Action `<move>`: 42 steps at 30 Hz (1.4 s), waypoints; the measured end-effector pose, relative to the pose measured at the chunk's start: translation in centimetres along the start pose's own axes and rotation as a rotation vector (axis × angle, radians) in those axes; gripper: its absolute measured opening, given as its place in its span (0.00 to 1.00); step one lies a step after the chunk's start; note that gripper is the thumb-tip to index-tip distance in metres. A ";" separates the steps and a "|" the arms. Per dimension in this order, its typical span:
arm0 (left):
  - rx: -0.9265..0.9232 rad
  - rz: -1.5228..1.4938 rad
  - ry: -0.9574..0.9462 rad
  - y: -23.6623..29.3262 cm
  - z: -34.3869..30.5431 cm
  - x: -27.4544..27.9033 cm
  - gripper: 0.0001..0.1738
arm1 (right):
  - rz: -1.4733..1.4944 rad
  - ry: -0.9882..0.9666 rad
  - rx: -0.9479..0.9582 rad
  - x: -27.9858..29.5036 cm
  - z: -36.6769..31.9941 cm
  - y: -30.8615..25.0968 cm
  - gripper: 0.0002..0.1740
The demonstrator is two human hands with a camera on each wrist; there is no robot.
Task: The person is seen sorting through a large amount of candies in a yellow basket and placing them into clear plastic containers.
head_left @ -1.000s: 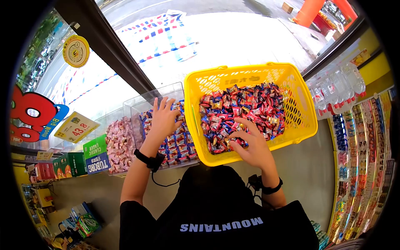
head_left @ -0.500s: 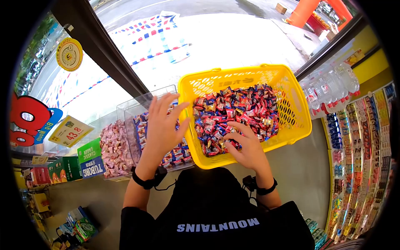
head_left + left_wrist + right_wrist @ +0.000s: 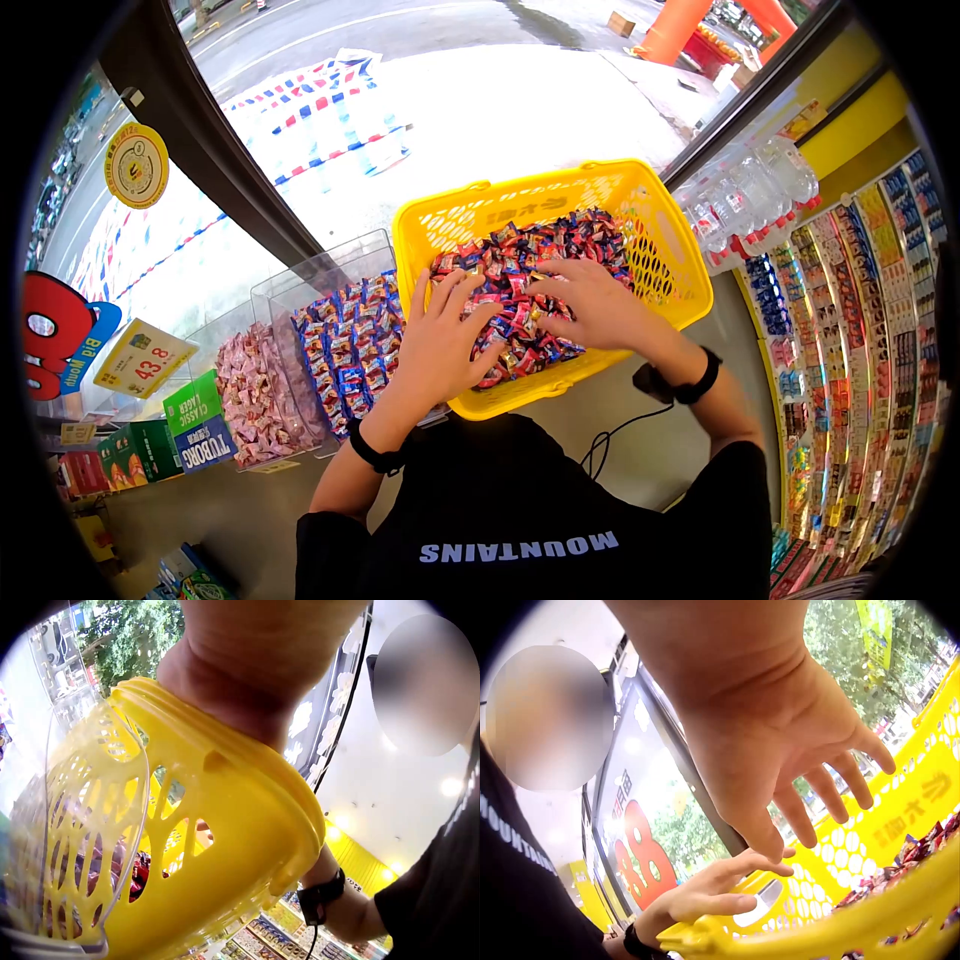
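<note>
A yellow basket [image 3: 683, 240] holds a heap of wrapped candies [image 3: 518, 322] in red, blue and gold. My left hand [image 3: 440, 340] reaches over the basket's left rim, fingers spread above the candies. Its wrist passes over the basket's edge in the left wrist view. My right hand [image 3: 600, 308] is over the candies nearer the front, fingers pointing left toward the other hand. The right wrist view shows this right hand [image 3: 780, 750] with its fingers extended and apart, no candy visible between them. Left of the basket, a clear bin holds candies in blue-and-red wrappers [image 3: 345, 345].
Pink-wrapped candies [image 3: 262, 385] fill another clear bin further left, beside a green and blue beer box [image 3: 200, 415] and a price card [image 3: 145, 358]. Bottled water [image 3: 750, 205] stands to the right of the basket. Packed snack shelves [image 3: 850, 350] line the right side.
My left hand has moved right, from above the clear bin to over the basket. The right hand stays over the candies, its forearm now angled further out. The head view has shifted.
</note>
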State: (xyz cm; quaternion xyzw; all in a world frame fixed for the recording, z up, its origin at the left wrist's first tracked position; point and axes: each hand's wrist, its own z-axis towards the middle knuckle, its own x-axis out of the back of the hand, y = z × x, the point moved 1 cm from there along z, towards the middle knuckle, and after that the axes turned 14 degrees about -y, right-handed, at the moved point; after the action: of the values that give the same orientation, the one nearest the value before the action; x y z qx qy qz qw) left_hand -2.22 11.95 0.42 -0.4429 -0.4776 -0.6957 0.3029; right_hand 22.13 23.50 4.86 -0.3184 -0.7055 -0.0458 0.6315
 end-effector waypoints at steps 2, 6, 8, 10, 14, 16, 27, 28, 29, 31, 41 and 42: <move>0.005 0.007 -0.013 0.0 0.1 0.1 0.25 | 0.027 -0.193 -0.080 1.6 2.7 1.5 0.30; 0.004 0.004 0.013 -0.1 0.0 -0.2 0.24 | -0.056 -0.408 -0.284 0.0 7.8 5.1 0.41; 0.001 -0.009 0.027 -0.2 -0.1 -0.3 0.23 | -0.087 -0.472 -0.371 -1.6 9.9 6.7 0.46; 0.000 -0.015 0.044 -0.2 -0.1 -0.3 0.22 | -0.075 -0.514 -0.426 -3.5 11.9 8.4 0.50; -0.014 -0.036 0.064 -0.4 -0.1 -0.4 0.21 | -0.099 -0.499 -0.496 -4.3 13.0 8.0 0.48; -0.025 -0.036 0.094 -0.4 0.0 -0.4 0.21 | -0.106 -0.434 -0.480 -4.5 13.3 7.5 0.44; 0.025 -0.021 0.057 -0.1 0.1 -0.4 0.23 | -0.195 -0.298 -0.265 -3.6 11.2 6.7 0.30; 0.032 -0.010 0.054 0.0 0.1 -0.4 0.23 | -0.232 -0.263 -0.247 -3.8 11.1 6.6 0.30; 0.041 -0.007 0.040 0.0 0.1 -0.4 0.24 | -0.268 -0.228 -0.227 -4.2 11.3 6.4 0.30; 0.044 -0.003 0.040 0.1 0.2 -0.4 0.24 | -0.382 -0.129 -0.160 -5.6 12.2 6.6 0.31; 0.065 0.034 0.070 0.0 -0.1 -0.6 0.28 | -0.322 -0.308 -0.256 -3.8 13.1 5.1 0.34; 0.068 0.046 0.061 0.0 -0.1 -0.6 0.30 | -0.299 -0.241 -0.181 -3.4 12.0 4.7 0.33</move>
State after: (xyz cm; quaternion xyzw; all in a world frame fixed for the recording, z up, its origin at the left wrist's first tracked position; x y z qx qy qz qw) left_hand -1.99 11.88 -0.08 -0.4217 -0.4811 -0.6852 0.3483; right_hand 14.13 31.48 -2.24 -0.2688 -0.8083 -0.1637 0.4977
